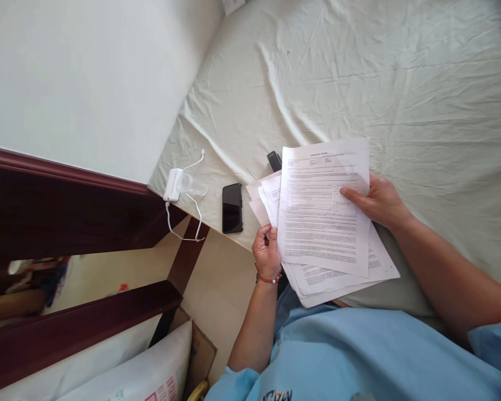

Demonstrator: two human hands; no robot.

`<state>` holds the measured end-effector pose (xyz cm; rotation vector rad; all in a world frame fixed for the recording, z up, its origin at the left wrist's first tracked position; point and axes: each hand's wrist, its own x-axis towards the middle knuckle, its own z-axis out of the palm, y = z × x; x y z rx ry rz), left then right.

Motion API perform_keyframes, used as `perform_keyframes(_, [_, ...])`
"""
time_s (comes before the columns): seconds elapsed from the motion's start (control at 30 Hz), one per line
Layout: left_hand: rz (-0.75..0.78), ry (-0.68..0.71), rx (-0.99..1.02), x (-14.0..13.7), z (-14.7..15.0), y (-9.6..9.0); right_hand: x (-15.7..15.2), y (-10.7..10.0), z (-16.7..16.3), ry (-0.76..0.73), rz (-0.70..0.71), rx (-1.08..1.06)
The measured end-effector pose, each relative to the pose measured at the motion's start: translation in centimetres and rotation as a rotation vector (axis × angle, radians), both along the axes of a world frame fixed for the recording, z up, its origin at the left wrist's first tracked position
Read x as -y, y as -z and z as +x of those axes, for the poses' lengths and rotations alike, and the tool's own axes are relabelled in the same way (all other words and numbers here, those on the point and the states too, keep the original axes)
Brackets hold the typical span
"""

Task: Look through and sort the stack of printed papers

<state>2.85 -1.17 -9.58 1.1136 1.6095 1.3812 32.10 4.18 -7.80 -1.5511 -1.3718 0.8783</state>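
Note:
A printed sheet (pixel 323 223) with a short heading and dense text lies uppermost over a fanned stack of papers (pixel 342 284). My right hand (pixel 378 200) grips that sheet at its right edge, thumb on the printed face and fingers hidden behind. On the other side, my left hand (pixel 267 253) is closed at the left edge of the stack, thumb and fingers bent together around the papers. Several page edges stick out between the sheet and my left hand. Past the sheet's upper left edge, a black object (pixel 274 161) shows in part; its kind is hidden.
A black smartphone (pixel 232 208) lies left of the papers, near the edge of the cloth-covered surface (pixel 421 83). A white charger (pixel 174 185) with a cable sits farther left. Dark wooden boards (pixel 67 206) and a printed white sack (pixel 150 367) are at lower left.

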Motion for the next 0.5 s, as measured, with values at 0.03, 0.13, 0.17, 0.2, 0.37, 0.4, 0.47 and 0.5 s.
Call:
perform_keyframes(0.03, [0.0, 0.004, 0.006, 0.03, 0.04, -0.03, 0.0, -0.05, 0.01, 0.004, -0.002, -0.002])
perform_keyframes(0.13, [-0.009, 0.0, 0.019, 0.07, 0.18, -0.34, -0.01, -0.13, -0.02, 0.033, -0.003, -0.017])
perform_keyframes(0.17, [-0.011, -0.006, 0.024, 0.07, 0.21, -0.49, -0.01, -0.13, -0.04, 0.042, -0.005, -0.023])
perform_keyframes(0.2, [-0.013, -0.011, 0.036, 0.07, 0.23, -0.65, -0.01, -0.12, -0.06, 0.05, -0.008, -0.029])
perform_keyframes(0.37, [-0.043, -0.034, 0.13, 0.06, 0.15, -1.02, 0.08, 0.16, -0.09, 0.095, 0.007, -0.081])
perform_keyframes(0.4, [-0.043, -0.031, 0.143, 0.06, 0.17, -1.01, 0.11, 0.29, -0.08, 0.107, 0.01, -0.096])
perform_keyframes(0.47, [-0.024, -0.015, 0.169, 0.05, 0.3, -0.97, 0.12, 0.61, -0.06, 0.133, 0.012, -0.122])
perform_keyframes(0.5, [-0.007, -0.009, 0.183, 0.04, 0.39, -0.96, 0.11, 0.79, -0.04, 0.143, 0.015, -0.135])
